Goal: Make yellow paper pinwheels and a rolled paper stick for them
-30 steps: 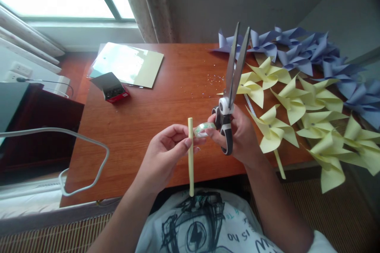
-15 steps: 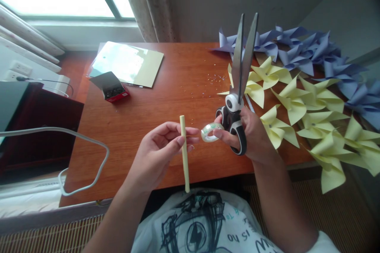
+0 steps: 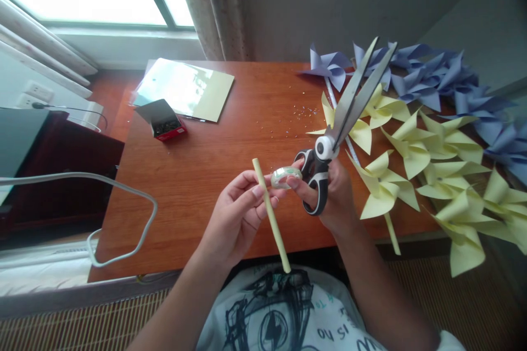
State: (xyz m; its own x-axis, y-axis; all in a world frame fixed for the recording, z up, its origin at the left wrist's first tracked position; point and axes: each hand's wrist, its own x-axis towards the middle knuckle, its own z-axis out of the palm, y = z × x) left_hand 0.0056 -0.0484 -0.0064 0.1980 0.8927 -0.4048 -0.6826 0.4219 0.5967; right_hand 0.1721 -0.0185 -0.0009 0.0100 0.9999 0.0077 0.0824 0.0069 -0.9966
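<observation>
My left hand (image 3: 245, 205) pinches a slim yellow rolled-paper stick (image 3: 274, 222) near its upper end; the stick slants down toward my shirt. In my right hand (image 3: 335, 197) are two things at once. A pair of scissors (image 3: 325, 148) with black and white handles points up and to the right, its blades slightly apart. Thumb and finger of the same hand also grip a small roll of clear tape (image 3: 284, 176). The roll is right beside the stick, against or very near my left fingertips; whether it touches the paper I cannot tell.
Several yellow paper pinwheels (image 3: 411, 145) cover the right side of the brown table (image 3: 197, 175), with purple pinwheels (image 3: 448, 74) behind them. At the back left are a red open box (image 3: 168, 126) and a glossy packet of paper (image 3: 214, 96). A white cable (image 3: 152, 219) loops at the left.
The tape roll has come closer to the stick, and the stick's lower end has swung right. The scissors have tilted further right. The view has shifted slightly.
</observation>
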